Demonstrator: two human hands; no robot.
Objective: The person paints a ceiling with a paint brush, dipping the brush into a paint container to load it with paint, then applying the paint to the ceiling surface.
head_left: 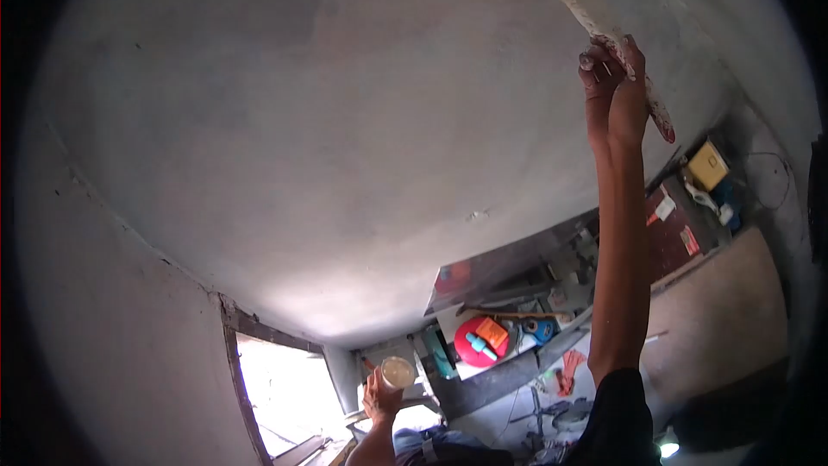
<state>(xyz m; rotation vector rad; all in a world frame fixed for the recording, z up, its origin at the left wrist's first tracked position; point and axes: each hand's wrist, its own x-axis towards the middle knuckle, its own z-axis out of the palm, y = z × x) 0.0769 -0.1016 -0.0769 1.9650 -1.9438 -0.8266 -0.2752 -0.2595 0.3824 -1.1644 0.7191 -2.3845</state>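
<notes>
My right hand [617,78] is raised at the upper right, its fingers closed round a long, pale-crusted brush-like tool [595,26] with a reddish handle end. The tool's tip is against or very near the grey plastered surface [345,103], beside a darker patch; I cannot tell whether they touch. Low in the view, my left hand [379,399] holds a round, clear container [398,373] with pale contents, its open top facing me.
A bright window opening [280,393] is at the lower left. Below the surface stand a shelf with a red round item [473,343] and a blue item, a yellow box [707,166], and a tan curved panel [720,319]. A lit lamp [668,447] shows at the bottom.
</notes>
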